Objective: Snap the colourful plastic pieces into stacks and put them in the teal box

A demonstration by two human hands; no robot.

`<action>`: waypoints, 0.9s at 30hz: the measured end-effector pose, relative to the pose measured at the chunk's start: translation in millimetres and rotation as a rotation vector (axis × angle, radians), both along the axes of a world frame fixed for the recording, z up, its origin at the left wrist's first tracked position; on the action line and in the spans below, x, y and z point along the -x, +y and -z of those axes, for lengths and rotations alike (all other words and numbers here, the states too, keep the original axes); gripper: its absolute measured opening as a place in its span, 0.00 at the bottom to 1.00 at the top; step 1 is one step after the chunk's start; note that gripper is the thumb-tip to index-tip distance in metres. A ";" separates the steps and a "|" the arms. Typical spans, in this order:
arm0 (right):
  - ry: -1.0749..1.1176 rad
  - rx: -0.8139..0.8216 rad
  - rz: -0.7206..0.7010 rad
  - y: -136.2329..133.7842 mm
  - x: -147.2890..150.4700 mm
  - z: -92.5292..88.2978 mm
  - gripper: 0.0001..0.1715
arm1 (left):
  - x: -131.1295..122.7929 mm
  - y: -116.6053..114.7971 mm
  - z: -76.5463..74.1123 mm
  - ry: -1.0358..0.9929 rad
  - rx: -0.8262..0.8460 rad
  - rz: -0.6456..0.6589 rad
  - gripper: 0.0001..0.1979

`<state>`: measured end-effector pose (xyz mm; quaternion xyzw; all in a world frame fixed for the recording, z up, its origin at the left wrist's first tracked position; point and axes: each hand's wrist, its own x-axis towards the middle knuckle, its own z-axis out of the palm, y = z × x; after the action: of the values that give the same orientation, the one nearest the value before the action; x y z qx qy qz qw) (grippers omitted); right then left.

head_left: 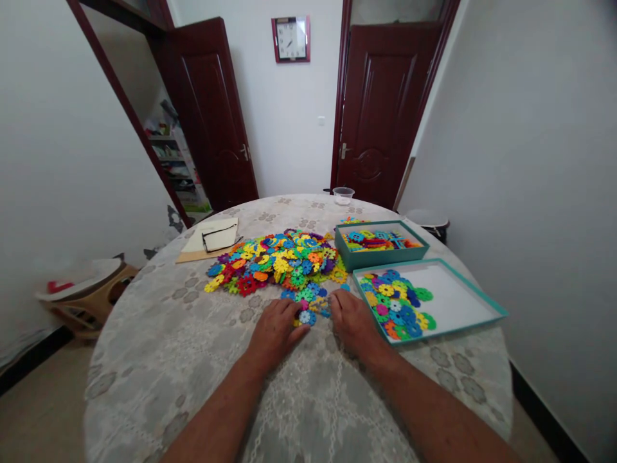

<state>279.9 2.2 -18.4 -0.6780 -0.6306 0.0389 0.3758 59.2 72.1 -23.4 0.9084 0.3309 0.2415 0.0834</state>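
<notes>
Brightly coloured, notched plastic discs, shaped like gears or flowers, lie in a large pile (pixel 282 257) in front of my hands. My left hand (pixel 274 326) is closed at the near side of the pile, with thumb and fingers around a small cluster of joined discs (pixel 305 315), light blue and pink among them. Close on the right, my right hand (pixel 351 319) is curled in a pinch. Its fingertips meet a blurred yellow and blue piece (pixel 322 307) between the hands; exactly how it is gripped is hidden.
A teal-rimmed box (pixel 380 257) holding more plastic pieces stands right of the pile. Before it lies a shallow lid (pixel 463 302) with loose discs. Glasses (pixel 219 239) rest on a notebook (pixel 197 243) at left. A clear bowl (pixel 343 195) stands at the table's (pixel 193 386) far edge.
</notes>
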 end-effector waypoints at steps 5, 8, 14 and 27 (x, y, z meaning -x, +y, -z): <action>0.535 0.118 -0.038 -6.7 -8.3 -17.7 0.19 | 2.3 3.9 4.8 -0.047 0.016 0.003 0.19; 0.775 0.119 -0.024 -7.2 -18.3 -28.2 0.22 | 3.8 5.0 5.9 -0.051 0.038 0.011 0.19; 0.835 0.154 -0.024 -5.9 -31.3 -55.4 0.22 | 4.7 3.7 3.9 -0.101 0.061 0.012 0.18; 0.890 0.106 0.082 88.7 -74.9 -93.3 0.07 | 5.6 3.9 10.0 -0.124 0.100 -0.008 0.15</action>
<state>354.8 90.9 74.9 -0.6381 -0.3774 0.3440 0.5762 53.6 76.0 -33.4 0.8850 0.3405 0.2809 0.1480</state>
